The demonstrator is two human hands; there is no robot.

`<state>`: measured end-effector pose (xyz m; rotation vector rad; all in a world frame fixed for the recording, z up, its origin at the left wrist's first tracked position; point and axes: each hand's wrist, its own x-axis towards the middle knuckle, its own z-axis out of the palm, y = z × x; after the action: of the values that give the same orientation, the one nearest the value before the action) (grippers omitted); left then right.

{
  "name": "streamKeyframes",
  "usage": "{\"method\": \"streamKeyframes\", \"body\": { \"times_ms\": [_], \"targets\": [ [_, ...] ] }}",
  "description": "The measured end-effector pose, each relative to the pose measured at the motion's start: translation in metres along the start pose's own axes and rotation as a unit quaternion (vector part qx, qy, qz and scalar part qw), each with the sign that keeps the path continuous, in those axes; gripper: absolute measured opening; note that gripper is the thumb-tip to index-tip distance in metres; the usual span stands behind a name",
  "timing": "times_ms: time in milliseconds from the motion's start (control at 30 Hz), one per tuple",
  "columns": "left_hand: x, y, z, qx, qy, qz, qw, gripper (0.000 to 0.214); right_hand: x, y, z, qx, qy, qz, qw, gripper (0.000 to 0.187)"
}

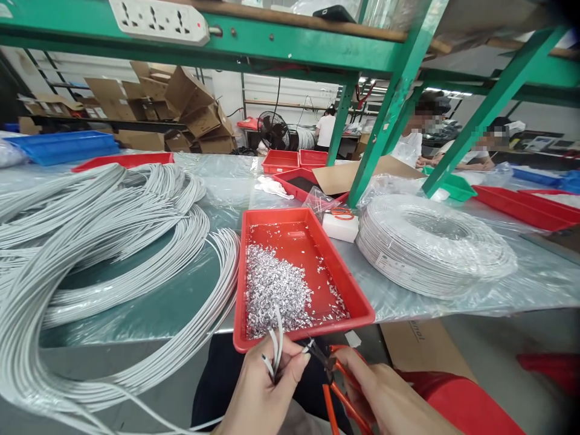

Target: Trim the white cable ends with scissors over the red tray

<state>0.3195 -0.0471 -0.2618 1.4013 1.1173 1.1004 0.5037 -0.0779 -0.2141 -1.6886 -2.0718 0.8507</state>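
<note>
My left hand [265, 383] is closed on a white cable [280, 332], pinching it between thumb and fingers, with short cable ends sticking up out of the grip. In my right hand [374, 386] are pliers with orange handles [341, 399]. Their dark jaws are at the cable tip by my left thumb; whether they touch it I cannot tell. Just beyond both hands lies a red tray [357, 296], and a heap of small silvery scraps [276, 290] fills its left side. Long bundled white cables [27, 314] lie to the left.
A plastic-wrapped cable coil [435, 241] lies on the right of the table, near a white box [339, 226] with orange-handled scissors [342, 213]. Green posts [385, 109] hold a shelf bearing a power strip [158, 21]. Several people are in the background, two with hands at the far-right tables.
</note>
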Motion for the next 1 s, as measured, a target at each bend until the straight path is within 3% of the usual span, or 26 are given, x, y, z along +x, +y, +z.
{"method": "streamKeyframes", "body": {
  "times_ms": [167, 533, 567, 633, 700, 767, 900, 1000],
  "targets": [
    [0.000, -0.001, -0.002, -0.044, -0.023, -0.039, 0.998, 0.026, 0.005, 0.001, 0.002, 0.012, -0.019, 0.036, 0.999, 0.048],
    [0.002, 0.001, -0.008, -0.150, -0.033, -0.072, 0.985, 0.036, 0.011, 0.000, -0.004, 0.048, -0.084, -0.018, 0.995, 0.047],
    [0.002, 0.003, -0.008, -0.164, -0.043, -0.076, 0.983, 0.037, 0.013, 0.004, -0.002, 0.054, -0.070, -0.027, 0.996, 0.046],
    [0.002, 0.008, -0.010, -0.200, -0.071, -0.087, 0.973, 0.039, 0.018, 0.012, 0.002, 0.083, 0.021, -0.044, 0.995, 0.044],
    [0.002, 0.010, -0.010, -0.222, -0.079, -0.096, 0.967, 0.040, 0.025, 0.016, 0.005, 0.150, 0.138, -0.051, 0.978, 0.041],
    [0.001, 0.011, -0.010, -0.213, -0.057, -0.102, 0.970, 0.040, 0.031, 0.015, 0.009, 0.244, 0.181, -0.045, 0.952, 0.036],
    [0.001, 0.006, -0.006, -0.167, -0.029, -0.064, 0.983, 0.038, 0.038, -0.004, 0.020, 0.401, 0.099, -0.026, 0.910, 0.021],
    [-0.001, 0.002, -0.005, -0.114, -0.026, -0.010, 0.993, 0.034, 0.041, -0.018, 0.030, 0.454, 0.067, -0.015, 0.888, 0.021]
  ]
}}
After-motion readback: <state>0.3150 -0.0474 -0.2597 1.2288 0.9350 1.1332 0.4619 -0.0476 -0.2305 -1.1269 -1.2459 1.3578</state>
